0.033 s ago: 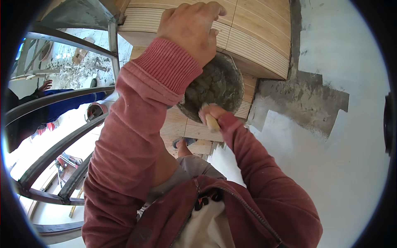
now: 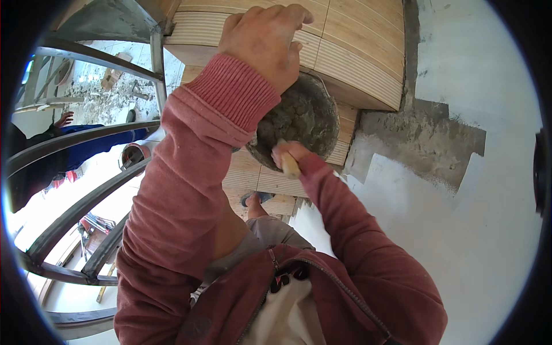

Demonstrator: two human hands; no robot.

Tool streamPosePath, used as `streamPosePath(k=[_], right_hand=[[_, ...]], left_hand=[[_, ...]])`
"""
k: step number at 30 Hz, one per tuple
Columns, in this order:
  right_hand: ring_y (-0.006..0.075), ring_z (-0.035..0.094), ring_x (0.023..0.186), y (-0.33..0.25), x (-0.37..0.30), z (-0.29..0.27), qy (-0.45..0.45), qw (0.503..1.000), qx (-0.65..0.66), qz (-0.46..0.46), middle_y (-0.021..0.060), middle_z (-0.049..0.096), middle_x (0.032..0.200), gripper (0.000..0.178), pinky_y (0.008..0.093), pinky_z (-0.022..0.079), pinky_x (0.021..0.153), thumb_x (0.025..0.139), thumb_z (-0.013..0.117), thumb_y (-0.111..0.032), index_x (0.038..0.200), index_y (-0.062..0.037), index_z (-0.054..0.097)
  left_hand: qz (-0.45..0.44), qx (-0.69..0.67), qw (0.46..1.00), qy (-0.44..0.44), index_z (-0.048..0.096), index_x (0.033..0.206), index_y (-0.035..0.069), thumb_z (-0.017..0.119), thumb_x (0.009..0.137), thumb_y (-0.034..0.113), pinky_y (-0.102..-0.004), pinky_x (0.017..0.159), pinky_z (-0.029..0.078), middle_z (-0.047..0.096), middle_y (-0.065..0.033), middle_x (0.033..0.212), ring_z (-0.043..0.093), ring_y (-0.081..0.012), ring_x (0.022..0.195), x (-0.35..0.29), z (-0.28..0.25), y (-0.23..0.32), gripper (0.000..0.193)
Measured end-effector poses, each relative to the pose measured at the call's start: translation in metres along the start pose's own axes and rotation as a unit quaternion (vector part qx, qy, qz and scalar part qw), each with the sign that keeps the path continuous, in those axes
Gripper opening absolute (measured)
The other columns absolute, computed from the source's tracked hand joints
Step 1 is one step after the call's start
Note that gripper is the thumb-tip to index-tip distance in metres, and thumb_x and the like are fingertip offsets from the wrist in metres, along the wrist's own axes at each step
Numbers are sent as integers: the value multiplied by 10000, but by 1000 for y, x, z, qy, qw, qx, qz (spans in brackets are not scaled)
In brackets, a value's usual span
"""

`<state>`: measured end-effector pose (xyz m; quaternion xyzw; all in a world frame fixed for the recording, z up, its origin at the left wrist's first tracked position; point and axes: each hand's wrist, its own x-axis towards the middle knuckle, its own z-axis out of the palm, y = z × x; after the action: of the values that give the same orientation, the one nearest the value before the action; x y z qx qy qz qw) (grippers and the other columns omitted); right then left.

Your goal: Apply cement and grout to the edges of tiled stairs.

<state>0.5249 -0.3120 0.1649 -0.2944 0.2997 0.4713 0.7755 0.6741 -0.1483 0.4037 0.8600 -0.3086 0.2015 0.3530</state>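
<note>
A round dark bucket point(image 2: 334, 123) of wet grey mortar point(image 2: 302, 112) stands on a wood-look tiled step in front of me. My right hand point(image 2: 288, 154) is closed around the pale handle of a trowel point(image 2: 291, 167) at the bucket's near side. Its blade is hidden by my hand and the mortar. My left hand point(image 2: 261, 43) is raised past the bucket's far left side, above the upper step. Its fingers are loosely bent and apart, with nothing visible in them. My left forearm covers part of the bucket's left side.
Wood-look tiled stairs point(image 2: 362, 49) rise ahead. A metal railing point(image 2: 86, 213) runs along the left, with a person's blue-clothed leg point(image 2: 106, 141) and another bucket point(image 2: 135, 154) beyond it. On the right stands a white wall point(image 2: 454, 253) with a grey mortar patch point(image 2: 425, 138).
My right hand and the trowel handle have shifted slightly left and away from me at the bucket. My left hand stays almost where it was.
</note>
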Motion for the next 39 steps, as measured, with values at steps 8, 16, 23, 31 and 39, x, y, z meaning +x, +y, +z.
streamPosePath(k=[8, 16, 23, 31, 39], right_hand=[[120, 476, 557, -1, -25, 33, -115, 906, 407, -27, 66, 451, 667, 67, 224, 461, 493, 748, 492, -12, 806, -2, 460], [331, 573, 821, -31, -64, 37, 217, 567, -788, -102, 234, 555, 891, 416, 366, 480, 691, 672, 581, -119, 1031, 40, 444], [369, 560, 869, -14, -21, 42, 305, 549, -778, -17, 266, 563, 897, 444, 388, 452, 746, 592, 605, -93, 961, 89, 437], [363, 565, 830, -66, -90, 25, 234, 561, -794, -9, 247, 574, 882, 457, 399, 453, 710, 570, 617, -170, 953, 52, 506], [315, 577, 874, -45, -81, 44, 79, 569, -806, 144, 223, 593, 888, 386, 356, 453, 749, 603, 607, -207, 903, 35, 597]], left_hand=[[-73, 51, 995, -36, 526, 970, 104, 566, 681, 44, -354, 745, 421, 594, -39, 861, 562, -221, 837, -2, 23, -12, 298], [-101, 85, 989, -60, 529, 968, 129, 566, 696, 65, -358, 804, 389, 589, -10, 885, 548, -202, 876, -6, 17, -7, 281], [-119, 63, 989, -62, 545, 949, 130, 570, 699, 75, -367, 824, 377, 588, -10, 897, 542, -198, 898, -7, 16, -7, 257], [-112, 78, 989, -53, 553, 929, 123, 571, 706, 82, -373, 825, 375, 590, -11, 892, 542, -198, 904, -10, 10, -7, 227], [-117, 68, 988, -73, 562, 931, 121, 559, 714, 83, -379, 831, 376, 592, -16, 910, 536, -209, 924, -18, 6, -7, 221]])
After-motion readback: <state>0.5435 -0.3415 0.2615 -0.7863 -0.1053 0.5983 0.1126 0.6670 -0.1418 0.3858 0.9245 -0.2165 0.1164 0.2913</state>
